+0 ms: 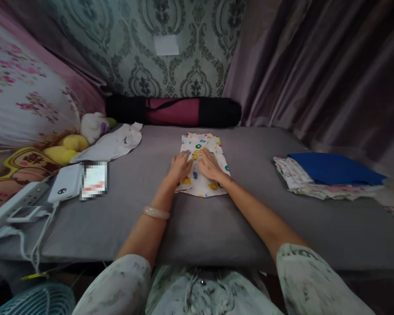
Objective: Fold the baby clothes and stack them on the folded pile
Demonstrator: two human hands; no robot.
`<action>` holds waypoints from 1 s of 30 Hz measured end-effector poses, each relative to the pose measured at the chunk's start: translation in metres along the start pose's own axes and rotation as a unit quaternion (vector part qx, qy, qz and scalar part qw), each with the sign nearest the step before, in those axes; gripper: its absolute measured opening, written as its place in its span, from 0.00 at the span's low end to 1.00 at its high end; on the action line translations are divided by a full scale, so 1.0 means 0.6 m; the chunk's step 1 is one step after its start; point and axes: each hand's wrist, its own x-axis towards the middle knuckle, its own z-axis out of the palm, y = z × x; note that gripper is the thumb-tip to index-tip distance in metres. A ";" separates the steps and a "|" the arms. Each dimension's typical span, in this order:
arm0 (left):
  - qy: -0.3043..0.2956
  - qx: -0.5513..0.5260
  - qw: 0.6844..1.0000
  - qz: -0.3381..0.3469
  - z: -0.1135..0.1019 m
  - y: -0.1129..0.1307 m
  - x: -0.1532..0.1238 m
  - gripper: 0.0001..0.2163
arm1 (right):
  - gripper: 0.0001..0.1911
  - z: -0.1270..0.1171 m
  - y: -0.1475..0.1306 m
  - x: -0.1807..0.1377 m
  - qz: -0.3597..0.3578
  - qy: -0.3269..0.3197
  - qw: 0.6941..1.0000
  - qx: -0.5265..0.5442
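A white garment printed with yellow, blue, green and red motifs lies folded into a narrow shape on the grey bed sheet. My left hand rests on its left side with fingers stretched out. On the upper middle of the cloth lies my right hand, its fingers also extended and angled toward the left one. Both palms face down on the fabric, and the cloth beneath them is hidden. Neither hand appears to grip it.
Folded clothes with a blue piece on top are stacked at right. At left lie a white garment, plush toys, a white power bank and a power strip with cables. A black and magenta roll bag lies along the wall.
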 end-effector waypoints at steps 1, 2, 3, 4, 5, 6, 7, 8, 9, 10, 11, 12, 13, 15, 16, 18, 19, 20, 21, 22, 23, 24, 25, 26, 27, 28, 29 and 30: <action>-0.023 0.020 0.999 0.021 0.006 0.014 -0.005 0.22 | 0.31 -0.009 0.024 -0.007 0.024 -0.002 1.000 -0.018; -0.045 0.038 0.998 0.036 0.012 0.026 -0.009 0.23 | 0.31 -0.016 0.046 -0.015 0.039 -0.006 0.999 -0.037; -0.065 0.051 0.995 0.047 0.019 0.035 -0.013 0.25 | 0.32 -0.019 0.065 -0.023 0.049 -0.009 0.997 -0.056; -0.081 0.060 0.994 0.051 0.025 0.040 -0.015 0.27 | 0.32 -0.020 0.080 -0.031 0.054 -0.013 0.996 -0.073; -0.094 0.068 0.992 0.051 0.031 0.043 -0.017 0.28 | 0.32 -0.018 0.092 -0.037 0.053 -0.018 0.995 -0.088; -0.103 0.074 0.991 0.047 0.037 0.043 -0.019 0.29 | 0.33 -0.014 0.100 -0.043 0.051 -0.023 0.993 -0.099; -0.112 0.080 0.990 0.042 0.042 0.042 -0.019 0.30 | 0.33 -0.010 0.105 -0.047 0.048 -0.027 0.993 -0.108; -0.118 0.085 0.989 0.038 0.047 0.039 -0.019 0.30 | 0.34 -0.006 0.107 -0.050 0.045 -0.030 0.992 -0.115; -0.120 0.090 0.988 0.035 0.051 0.037 -0.019 0.30 | 0.34 -0.003 0.108 -0.051 0.043 -0.033 0.991 -0.119; -0.120 0.093 0.988 0.036 0.054 0.034 -0.018 0.30 | 0.34 -0.001 0.107 -0.052 0.043 -0.034 0.991 -0.122; -0.120 0.095 0.987 0.037 0.056 0.033 -0.017 0.30 | 0.34 0.000 0.106 -0.051 0.044 -0.036 0.991 -0.122; -0.121 0.097 0.987 0.039 0.057 0.032 -0.016 0.30 | 0.34 -0.001 0.103 -0.050 0.045 -0.042 0.991 -0.120; -0.124 0.098 0.987 0.039 0.056 0.031 -0.015 0.30 | 0.34 -0.004 0.101 -0.050 0.045 -0.049 0.991 -0.115; -0.133 0.097 0.986 0.040 0.051 0.031 -0.015 0.30 | 0.34 -0.013 0.096 -0.053 0.042 -0.062 0.992 -0.100; -0.136 0.094 0.985 0.044 0.046 0.030 -0.015 0.30 | 0.34 -0.019 0.094 -0.057 0.035 -0.063 0.993 -0.092; -0.140 0.089 0.985 0.058 0.029 0.029 -0.019 0.29 | 0.32 -0.033 0.092 -0.072 0.002 -0.048 0.996 -0.081; -0.142 0.087 0.984 0.064 0.017 0.027 -0.024 0.28 | 0.30 -0.041 0.092 -0.082 -0.020 -0.037 0.996 -0.077; -0.148 0.086 0.983 0.069 0.004 0.024 -0.029 0.28 | 0.27 -0.050 0.094 -0.093 -0.041 -0.028 0.996 -0.072; -0.155 0.084 0.982 0.073 -0.011 0.020 -0.036 0.28 | 0.25 -0.058 0.096 -0.106 -0.060 -0.022 0.996 -0.067; -0.167 0.080 0.980 0.078 -0.026 0.016 -0.044 0.27 | 0.23 -0.066 0.100 -0.120 -0.078 -0.020 0.995 -0.061; -0.180 0.074 0.977 0.088 -0.041 0.011 -0.053 0.28 | 0.21 -0.075 0.104 -0.133 -0.096 -0.021 0.994 -0.054; -0.194 0.069 0.973 0.101 -0.055 0.005 -0.063 0.28 | 0.20 -0.083 0.109 -0.146 -0.115 -0.023 0.992 -0.046; -0.214 0.066 0.968 0.117 -0.067 -0.002 -0.071 0.29 | 0.19 -0.091 0.114 -0.158 -0.135 -0.027 0.990 -0.036; -0.228 0.062 0.963 0.131 -0.076 -0.009 -0.079 0.30 | 0.19 -0.098 0.120 -0.168 -0.156 -0.034 0.987 -0.025; -0.239 0.058 0.959 0.142 -0.083 -0.017 -0.086 0.30 | 0.19 -0.103 0.126 -0.177 -0.172 -0.042 0.984 -0.015; -0.244 0.054 0.956 0.150 -0.087 -0.024 -0.090 0.30 | 0.18 -0.108 0.132 -0.184 -0.184 -0.051 0.982 -0.007; -0.245 0.049 0.956 0.156 -0.090 -0.031 -0.094 0.29 | 0.18 -0.111 0.138 -0.190 -0.192 -0.060 0.980 0.000; -0.243 0.044 0.955 0.164 -0.091 -0.036 -0.096 0.28 | 0.17 -0.113 0.143 -0.193 -0.198 -0.070 0.978 0.006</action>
